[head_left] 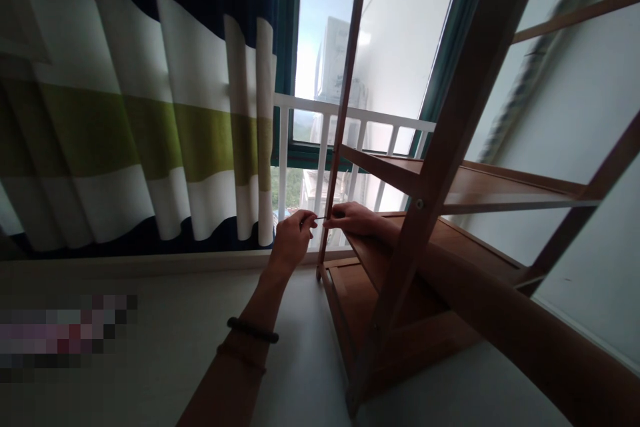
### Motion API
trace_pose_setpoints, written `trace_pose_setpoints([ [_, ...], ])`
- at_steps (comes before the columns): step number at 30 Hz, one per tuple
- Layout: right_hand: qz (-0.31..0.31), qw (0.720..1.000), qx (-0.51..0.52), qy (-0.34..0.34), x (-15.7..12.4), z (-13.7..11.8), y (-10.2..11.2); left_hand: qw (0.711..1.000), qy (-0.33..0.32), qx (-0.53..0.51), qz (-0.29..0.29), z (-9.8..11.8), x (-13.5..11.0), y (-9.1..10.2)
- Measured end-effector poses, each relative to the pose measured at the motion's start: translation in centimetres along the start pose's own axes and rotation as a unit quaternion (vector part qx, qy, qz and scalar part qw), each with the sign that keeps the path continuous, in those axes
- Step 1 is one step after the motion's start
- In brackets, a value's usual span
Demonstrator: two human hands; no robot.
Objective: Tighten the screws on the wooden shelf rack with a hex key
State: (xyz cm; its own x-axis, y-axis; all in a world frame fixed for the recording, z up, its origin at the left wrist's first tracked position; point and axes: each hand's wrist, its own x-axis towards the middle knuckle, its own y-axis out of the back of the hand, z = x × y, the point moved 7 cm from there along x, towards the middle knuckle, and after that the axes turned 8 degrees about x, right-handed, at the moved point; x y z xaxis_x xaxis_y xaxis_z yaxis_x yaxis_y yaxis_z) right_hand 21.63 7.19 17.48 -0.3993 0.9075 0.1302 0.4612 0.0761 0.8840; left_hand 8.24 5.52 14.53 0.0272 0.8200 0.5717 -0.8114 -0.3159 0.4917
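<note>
left hand (294, 235) is pinching a thin rod (321, 218) by the shelf post (333, 180); right hand (356, 219) is curling there, grip unclear; crooked pressure could be causing slips.

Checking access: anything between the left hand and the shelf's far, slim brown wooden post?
Nothing visible blocks the post. Only a thin, straight, dark rod, held by the left hand, lies between; the right hand is at the post, beside the rod's end.

Wooden rack (447, 140): reddish-brown, open-framed, upright, with flat shelves (515, 187) on several levels
Thin rod (321, 218): partly hidden, nearly level, at the rack's slender far post (348, 80)
</note>
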Motion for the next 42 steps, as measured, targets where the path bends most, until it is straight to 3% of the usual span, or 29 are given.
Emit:
trace_pose_setpoints([
  [11, 0.001, 1.000, 0.002, 0.003, 0.0, 0.2, 0.0, 1.000, -0.026, -0.002, 0.003, 0.4, 0.1, 0.2],
  [30, 0.007, 1.000, 0.005, 0.014, 0.5, 0.8, -0.2, 0.998, 0.014, -0.061, 0.002, -0.7, 0.3, -1.0],
  [42, 0.002, 1.000, 0.007, 0.010, 0.3, 0.5, -0.1, 1.000, 0.009, -0.004, -0.004, -0.8, 0.6, -0.2],
])
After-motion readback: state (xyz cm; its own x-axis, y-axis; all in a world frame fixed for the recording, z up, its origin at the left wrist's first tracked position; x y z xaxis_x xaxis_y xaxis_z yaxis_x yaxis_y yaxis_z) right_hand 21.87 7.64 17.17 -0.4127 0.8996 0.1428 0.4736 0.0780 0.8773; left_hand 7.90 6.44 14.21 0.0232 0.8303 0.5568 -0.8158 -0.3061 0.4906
